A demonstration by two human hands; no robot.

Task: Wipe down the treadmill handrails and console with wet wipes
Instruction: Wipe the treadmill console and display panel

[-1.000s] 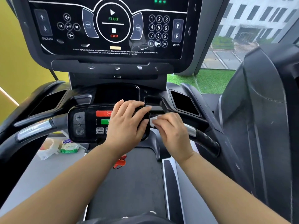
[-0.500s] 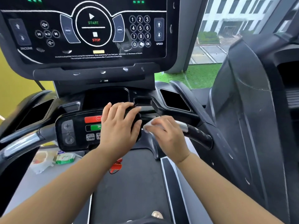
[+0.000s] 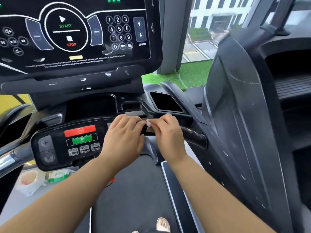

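The treadmill's black console [image 3: 80, 36] with START, STOP and a number pad fills the upper left. Below it a small control pod [image 3: 67, 143] carries a red and a green button. My left hand [image 3: 124, 140] lies over the pod's right end, fingers curled over its top edge. My right hand [image 3: 168, 133] pinches a small white wet wipe [image 3: 149, 123] against the inner end of the right handrail [image 3: 193, 136], just right of my left fingertips. Only a bit of the wipe shows. The chrome left handrail [image 3: 10, 158] is at the left edge.
A green wet-wipe pack [image 3: 58, 176] and a white plastic bag [image 3: 27, 182] lie on the floor at lower left. The black belt [image 3: 134, 199] runs below my arms. A neighbouring black machine [image 3: 244, 115] stands close on the right. A sandalled foot [image 3: 162, 225] shows at the bottom.
The view has swung right and down. My right hand has slid with the wipe up the rail's inner end, closer to my left fingertips. My left hand stays on the pod.
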